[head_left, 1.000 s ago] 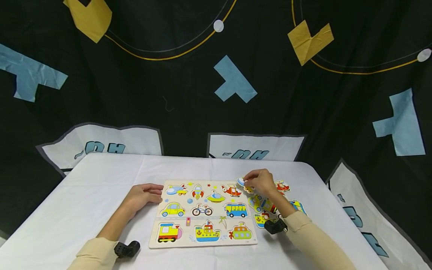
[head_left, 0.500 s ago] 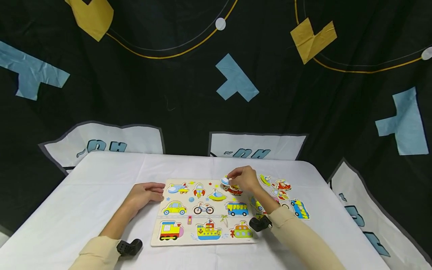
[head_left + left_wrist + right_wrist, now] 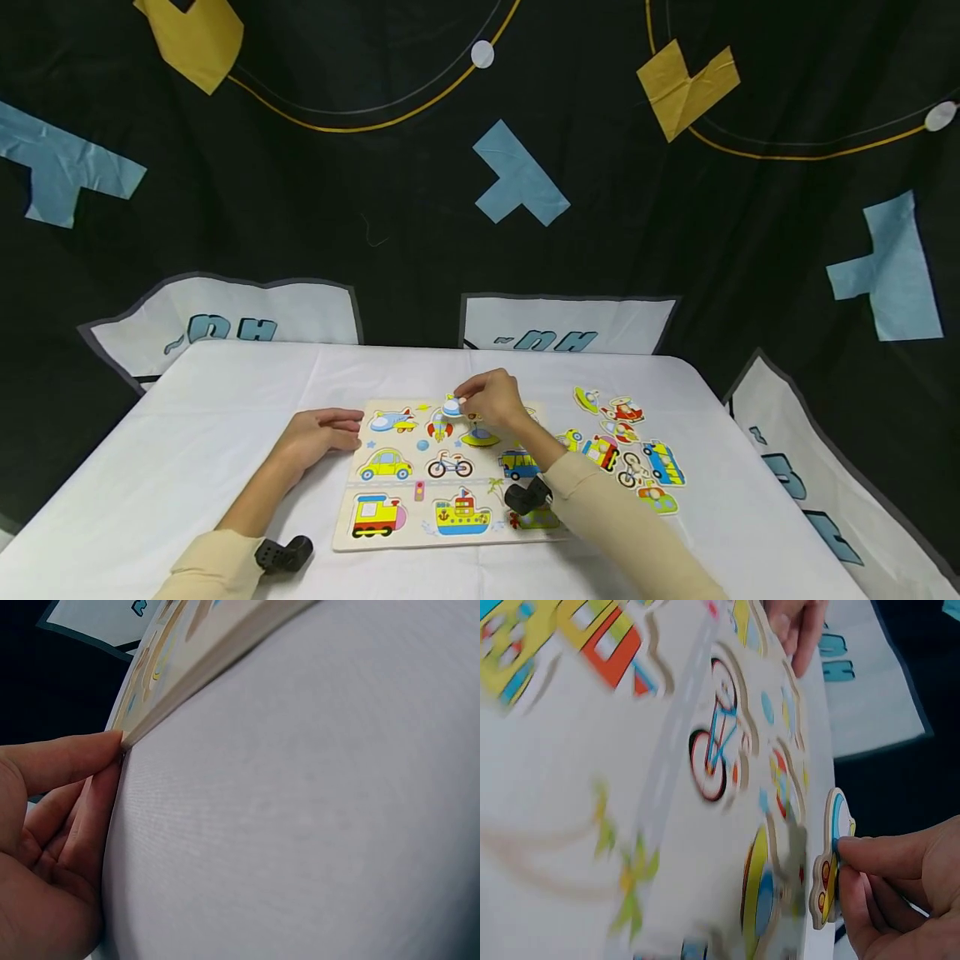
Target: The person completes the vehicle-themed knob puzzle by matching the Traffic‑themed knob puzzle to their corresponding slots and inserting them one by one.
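Note:
A wooden vehicle puzzle board (image 3: 397, 533) lies on the white table, showing a car, bicycle, bus, train, ship and other vehicles. My right hand (image 3: 491, 400) pinches a puzzle piece (image 3: 452, 407) between thumb and fingers, raised over the board's far edge near the rocket picture. In the right wrist view this blue, white and yellow airplane-like piece (image 3: 832, 859) stands on edge, partly covered by fingertips. My left hand (image 3: 318, 437) rests at the board's left edge, fingers loosely bent; in the left wrist view a fingertip (image 3: 112, 741) touches the board's corner.
Right of the board lie several loose pieces, among them a bus (image 3: 663, 463), a bicycle (image 3: 632, 471), a train (image 3: 602, 452), a helicopter (image 3: 623, 409) and a flying saucer (image 3: 586, 400). A black curtain (image 3: 405, 225) hangs behind the table (image 3: 247, 392).
My right hand has carried the pinched piece leftward from the loose pieces, past the helicopter picture, to above the rocket. My left hand has stayed at the board's edge.

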The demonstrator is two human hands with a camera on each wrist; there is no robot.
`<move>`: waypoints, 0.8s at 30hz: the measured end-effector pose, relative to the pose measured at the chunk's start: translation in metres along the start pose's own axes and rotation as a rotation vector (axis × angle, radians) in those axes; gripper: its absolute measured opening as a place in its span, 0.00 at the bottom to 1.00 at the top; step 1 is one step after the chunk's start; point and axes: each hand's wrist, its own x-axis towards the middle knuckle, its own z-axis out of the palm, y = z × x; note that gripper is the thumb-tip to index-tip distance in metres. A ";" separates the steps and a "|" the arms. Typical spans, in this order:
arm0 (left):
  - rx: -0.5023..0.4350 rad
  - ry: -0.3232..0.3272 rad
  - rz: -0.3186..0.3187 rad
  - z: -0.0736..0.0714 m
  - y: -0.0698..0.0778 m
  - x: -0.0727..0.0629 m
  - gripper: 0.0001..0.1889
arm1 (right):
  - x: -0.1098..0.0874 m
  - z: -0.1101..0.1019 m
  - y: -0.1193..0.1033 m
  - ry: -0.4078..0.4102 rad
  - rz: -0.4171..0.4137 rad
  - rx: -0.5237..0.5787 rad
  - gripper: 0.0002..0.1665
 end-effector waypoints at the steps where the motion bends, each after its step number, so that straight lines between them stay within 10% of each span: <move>1: 0.003 0.000 0.001 0.000 0.000 0.000 0.28 | 0.001 0.004 -0.002 -0.007 -0.001 0.010 0.08; 24: -0.030 -0.019 0.053 -0.004 -0.003 0.000 0.28 | 0.004 0.069 -0.043 -0.021 -0.023 0.007 0.09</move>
